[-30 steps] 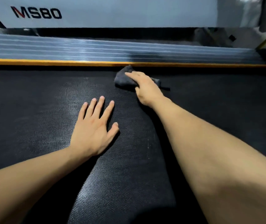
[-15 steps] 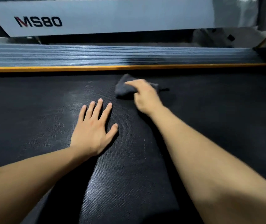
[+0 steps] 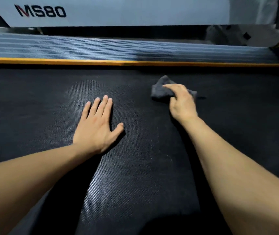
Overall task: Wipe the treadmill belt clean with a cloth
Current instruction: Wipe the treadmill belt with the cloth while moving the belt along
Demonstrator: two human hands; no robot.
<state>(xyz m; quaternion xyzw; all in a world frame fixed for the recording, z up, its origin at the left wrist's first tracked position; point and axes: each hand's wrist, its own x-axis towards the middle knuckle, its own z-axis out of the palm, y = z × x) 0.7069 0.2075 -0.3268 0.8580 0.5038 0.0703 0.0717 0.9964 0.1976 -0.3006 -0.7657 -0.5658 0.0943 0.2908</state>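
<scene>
The left hand (image 3: 96, 128) lies flat on the black treadmill belt (image 3: 135, 175) at the centre of the frame, with fingers straight and a little spread, holding nothing. The right hand (image 3: 181, 102) is right of centre, and its fingers are curled around a crumpled grey cloth (image 3: 160, 89), which it presses onto the belt. The two hands are well apart. Above the belt, a yellow stripe (image 3: 84, 61) and a ribbed grey side rail (image 3: 101, 48) cross the frame. In the upper left, a white cover (image 3: 135, 11) carries the letters "MS80".
</scene>
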